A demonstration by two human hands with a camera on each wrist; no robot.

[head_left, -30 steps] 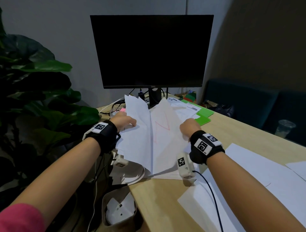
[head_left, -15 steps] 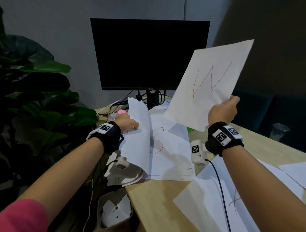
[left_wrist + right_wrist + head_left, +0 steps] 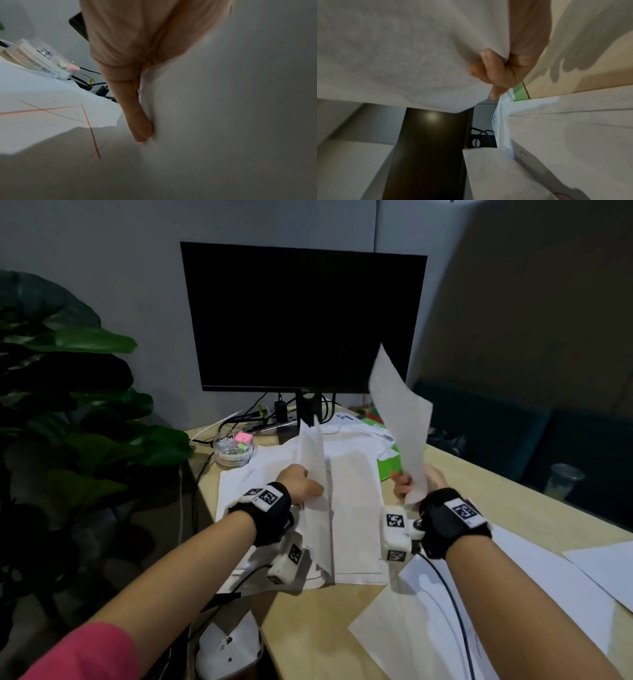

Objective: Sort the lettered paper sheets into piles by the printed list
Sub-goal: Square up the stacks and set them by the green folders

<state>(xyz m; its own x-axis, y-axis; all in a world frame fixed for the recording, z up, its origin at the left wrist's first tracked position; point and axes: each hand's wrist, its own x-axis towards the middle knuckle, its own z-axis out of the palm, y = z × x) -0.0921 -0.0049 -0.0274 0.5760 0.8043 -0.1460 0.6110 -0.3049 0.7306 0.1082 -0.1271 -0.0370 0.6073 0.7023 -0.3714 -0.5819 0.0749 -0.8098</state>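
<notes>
My right hand (image 3: 411,484) grips the lower corner of a white sheet (image 3: 399,419) held up edge-on over the desk; its face does not show. The right wrist view shows the fingers (image 3: 496,70) curled round that sheet (image 3: 402,54). My left hand (image 3: 301,482) holds several turned-up sheets (image 3: 313,457) upright between thumb and fingers at the left of the flat paper stack (image 3: 356,508). In the left wrist view the fingers (image 3: 140,121) lie against the lifted paper (image 3: 223,121), beside a sheet with red strokes (image 3: 51,121). Printed papers (image 3: 363,428) lie behind the stack.
A dark monitor (image 3: 301,316) stands at the back of the wooden desk (image 3: 308,628). A clear jar of clips (image 3: 234,448) sits left of the stack, a green folder (image 3: 387,465) to its right. Loose sheets (image 3: 513,594) lie at the right. A plant (image 3: 68,405) fills the left.
My right hand has come down with the sheet that showed a red W and turned it edge-on. My left hand keeps the turned-up sheets upright.
</notes>
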